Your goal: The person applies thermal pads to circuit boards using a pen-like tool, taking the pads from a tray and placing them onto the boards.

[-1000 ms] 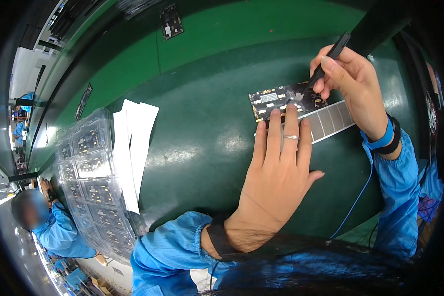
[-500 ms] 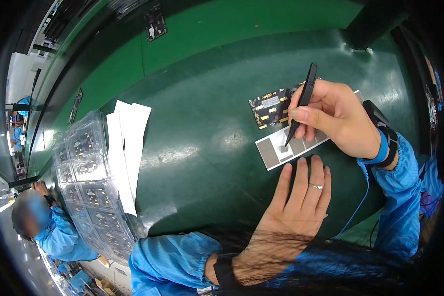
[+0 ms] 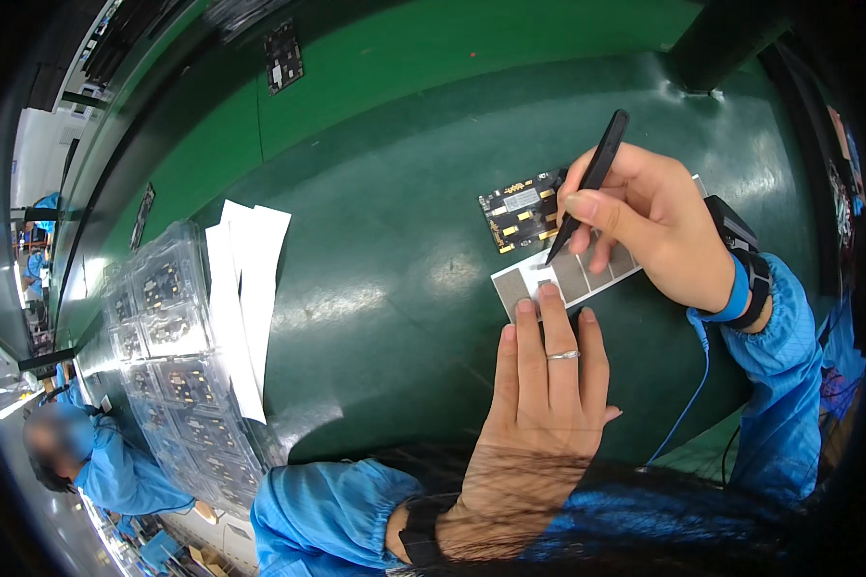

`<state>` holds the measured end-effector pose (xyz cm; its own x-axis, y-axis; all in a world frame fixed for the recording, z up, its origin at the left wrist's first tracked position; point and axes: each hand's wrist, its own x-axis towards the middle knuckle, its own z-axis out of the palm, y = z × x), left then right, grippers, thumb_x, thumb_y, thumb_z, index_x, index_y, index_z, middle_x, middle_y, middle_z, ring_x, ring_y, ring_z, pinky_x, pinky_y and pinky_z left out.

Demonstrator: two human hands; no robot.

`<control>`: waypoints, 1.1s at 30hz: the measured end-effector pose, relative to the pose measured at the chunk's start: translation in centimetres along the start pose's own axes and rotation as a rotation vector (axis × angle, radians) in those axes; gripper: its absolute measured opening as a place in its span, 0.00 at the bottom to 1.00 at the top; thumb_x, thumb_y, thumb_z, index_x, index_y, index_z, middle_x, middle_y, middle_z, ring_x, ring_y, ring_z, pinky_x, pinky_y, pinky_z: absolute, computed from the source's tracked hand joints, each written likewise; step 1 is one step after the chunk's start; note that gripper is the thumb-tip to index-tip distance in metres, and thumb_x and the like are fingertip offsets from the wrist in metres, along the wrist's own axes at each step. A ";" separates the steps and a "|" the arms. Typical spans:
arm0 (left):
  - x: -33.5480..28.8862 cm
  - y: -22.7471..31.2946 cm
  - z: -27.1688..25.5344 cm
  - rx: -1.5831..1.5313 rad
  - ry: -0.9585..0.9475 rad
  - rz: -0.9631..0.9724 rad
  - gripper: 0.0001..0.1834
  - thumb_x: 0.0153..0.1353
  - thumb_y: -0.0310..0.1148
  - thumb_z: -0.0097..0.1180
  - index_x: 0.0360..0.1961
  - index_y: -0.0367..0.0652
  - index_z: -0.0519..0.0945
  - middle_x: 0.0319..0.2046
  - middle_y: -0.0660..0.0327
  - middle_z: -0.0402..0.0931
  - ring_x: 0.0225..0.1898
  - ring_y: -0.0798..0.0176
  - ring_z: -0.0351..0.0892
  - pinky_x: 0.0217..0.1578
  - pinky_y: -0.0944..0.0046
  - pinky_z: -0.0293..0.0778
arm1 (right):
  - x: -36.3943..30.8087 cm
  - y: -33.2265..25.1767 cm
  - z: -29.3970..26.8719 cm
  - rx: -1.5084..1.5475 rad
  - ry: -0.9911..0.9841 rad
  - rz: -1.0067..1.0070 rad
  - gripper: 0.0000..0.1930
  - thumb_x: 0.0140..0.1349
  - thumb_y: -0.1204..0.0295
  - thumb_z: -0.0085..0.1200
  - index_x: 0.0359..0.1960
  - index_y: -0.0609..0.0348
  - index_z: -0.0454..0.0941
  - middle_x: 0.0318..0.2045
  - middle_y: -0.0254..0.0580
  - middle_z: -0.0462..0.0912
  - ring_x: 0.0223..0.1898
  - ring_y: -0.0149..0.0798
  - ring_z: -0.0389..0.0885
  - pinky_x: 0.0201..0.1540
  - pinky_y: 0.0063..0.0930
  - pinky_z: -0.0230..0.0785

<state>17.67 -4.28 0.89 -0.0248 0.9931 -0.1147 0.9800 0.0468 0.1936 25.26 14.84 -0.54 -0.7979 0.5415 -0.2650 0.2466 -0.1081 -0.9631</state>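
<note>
Black tweezers (image 3: 601,163) are pinched in my right hand (image 3: 664,231), tips pointing down onto a white backing sheet (image 3: 514,291) with grey rectangular pads. The tips meet its white part, just above a small grey piece (image 3: 546,286). My left hand (image 3: 544,404) lies flat with fingers stretched, its fingertips on the sheet's near edge and at that small piece. Directly behind the sheet is a black circuit board (image 3: 520,207) with gold contacts; my right hand hides its right side. The sheet's right part is also partly covered.
White paper strips (image 3: 269,260) lie on the left of the green table. Beside them is a clear plastic tray (image 3: 178,332) of circuit boards. A dark post (image 3: 726,53) stands far right. A blue cord (image 3: 691,409) hangs from my right wrist. Another person (image 3: 130,471) sits far left.
My left hand has moved left and slightly up, its fingertips now on the sheet near the small grey piece. The tweezer tips have shifted up and slightly left.
</note>
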 end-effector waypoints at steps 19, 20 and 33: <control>2.3 -0.9 1.9 -0.238 0.131 0.066 0.50 0.55 0.60 0.64 0.69 0.34 0.66 0.70 0.41 0.60 0.73 0.40 0.59 0.73 0.45 0.55 | 0.7 0.3 -0.8 -0.075 0.050 -0.120 0.09 0.72 0.72 0.56 0.45 0.66 0.78 0.35 0.36 0.82 0.33 0.24 0.79 0.36 0.19 0.73; 2.1 -0.7 1.6 -0.238 0.130 0.066 0.50 0.55 0.60 0.64 0.69 0.34 0.66 0.70 0.41 0.60 0.73 0.40 0.59 0.73 0.45 0.55 | 0.7 0.3 -0.8 -0.069 0.057 -0.125 0.09 0.72 0.72 0.56 0.45 0.66 0.78 0.35 0.36 0.82 0.33 0.24 0.79 0.36 0.19 0.73; 1.9 -0.6 1.2 -0.100 0.062 0.015 0.48 0.55 0.61 0.63 0.66 0.34 0.70 0.67 0.40 0.63 0.69 0.41 0.65 0.72 0.47 0.57 | 1.0 0.7 -0.8 -0.067 0.097 -0.145 0.09 0.73 0.71 0.55 0.44 0.66 0.78 0.31 0.37 0.81 0.29 0.23 0.78 0.34 0.19 0.73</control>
<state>17.31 -2.58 -0.63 -0.0258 0.9983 -0.0514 0.9557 0.0397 0.2916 25.11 15.93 -1.44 -0.7720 0.6252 -0.1147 0.1713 0.0309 -0.9847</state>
